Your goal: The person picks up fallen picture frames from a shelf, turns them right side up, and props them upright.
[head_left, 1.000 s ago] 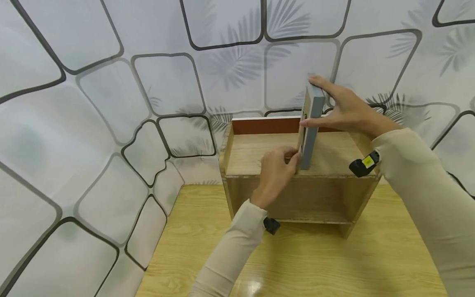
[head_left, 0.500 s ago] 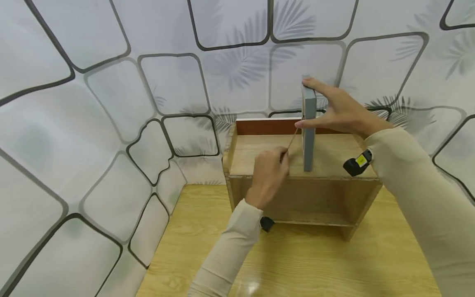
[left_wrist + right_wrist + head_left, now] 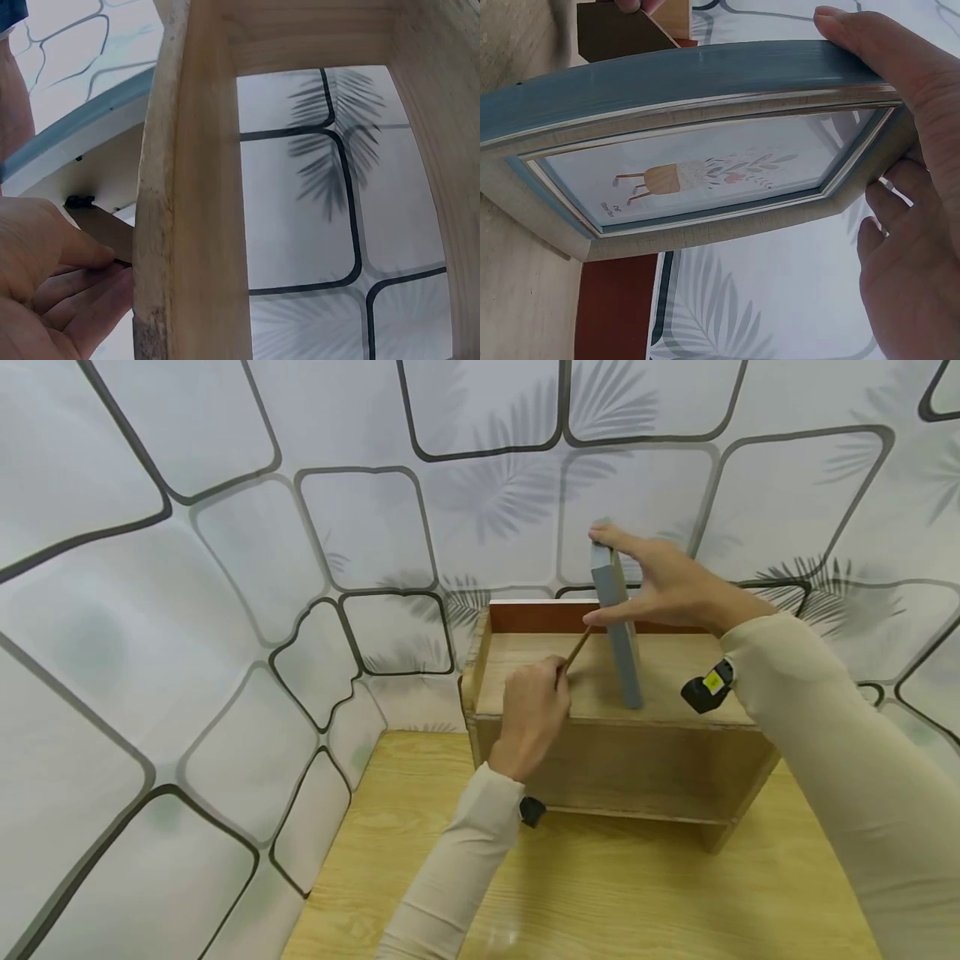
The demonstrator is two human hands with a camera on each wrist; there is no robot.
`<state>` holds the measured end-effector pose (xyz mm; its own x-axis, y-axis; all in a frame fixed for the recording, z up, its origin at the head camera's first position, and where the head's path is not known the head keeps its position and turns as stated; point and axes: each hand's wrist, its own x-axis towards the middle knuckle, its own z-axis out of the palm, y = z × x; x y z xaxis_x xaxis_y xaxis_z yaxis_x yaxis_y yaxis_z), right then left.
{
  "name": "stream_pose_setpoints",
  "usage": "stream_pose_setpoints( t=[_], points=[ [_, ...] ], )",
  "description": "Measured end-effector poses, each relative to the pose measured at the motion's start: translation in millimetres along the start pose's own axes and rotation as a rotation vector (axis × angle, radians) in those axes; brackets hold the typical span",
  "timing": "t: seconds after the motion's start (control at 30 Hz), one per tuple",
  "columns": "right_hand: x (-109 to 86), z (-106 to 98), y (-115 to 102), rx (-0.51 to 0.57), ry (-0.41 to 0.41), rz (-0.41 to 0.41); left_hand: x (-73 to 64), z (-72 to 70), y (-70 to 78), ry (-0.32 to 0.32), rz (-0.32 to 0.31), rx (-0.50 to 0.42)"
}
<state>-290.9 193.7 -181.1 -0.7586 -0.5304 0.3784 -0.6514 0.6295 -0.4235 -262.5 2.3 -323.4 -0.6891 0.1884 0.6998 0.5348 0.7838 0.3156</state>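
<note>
A picture frame with a blue-grey edge stands on the top board of a small wooden shelf, its top leaning left in the head view. My right hand grips its upper end between thumb and fingers. A plant drawing shows under the glass in the right wrist view. From the back juts a flat brown support leg, hinged near a black fitting. My left hand pinches the free end of that leg, left of the frame.
The shelf has a lower compartment and a reddish-brown strip along its back. It stands on a yellow wood-grain surface, close to the patterned wall.
The support leg has swung out from the frame's back, drawn left by my left hand. The frame's top has tipped left and the frame has turned, with my right hand still gripping it.
</note>
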Motion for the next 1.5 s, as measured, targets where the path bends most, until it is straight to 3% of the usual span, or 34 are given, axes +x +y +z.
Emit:
stream_pose_setpoints(
  t=[0.47,0.73,0.8,0.9,1.0,1.1,1.23,1.5],
  points=[
    [5.0,8,-3,0.003,-0.017,-0.016,-2.7,2.3,-5.4,0.024,-0.014,-0.036],
    [4.8,-3,-8,-0.031,-0.060,0.001,2.4,0.4,-2.9,0.016,-0.025,-0.005],
    [5.5,-11,-10,-0.021,-0.065,0.020,2.4,-3.2,-0.9,0.040,-0.023,0.006],
    [7.9,-24,-12,0.051,-0.013,0.029,1.9,-8.6,4.5,0.125,0.003,-0.037],
    [13.4,-34,-10,0.172,0.078,0.003,2.4,-10.3,11.6,0.221,0.047,-0.153],
    [23.0,-32,-3,0.243,0.148,-0.023,3.5,-7.1,19.0,0.251,0.058,-0.275],
    [35.5,-17,8,0.222,0.162,-0.013,2.0,2.0,25.8,0.218,0.021,-0.326],
    [37.3,1,26,0.202,0.077,0.065,2.6,14.7,35.0,0.153,-0.028,-0.296]
  ],
)
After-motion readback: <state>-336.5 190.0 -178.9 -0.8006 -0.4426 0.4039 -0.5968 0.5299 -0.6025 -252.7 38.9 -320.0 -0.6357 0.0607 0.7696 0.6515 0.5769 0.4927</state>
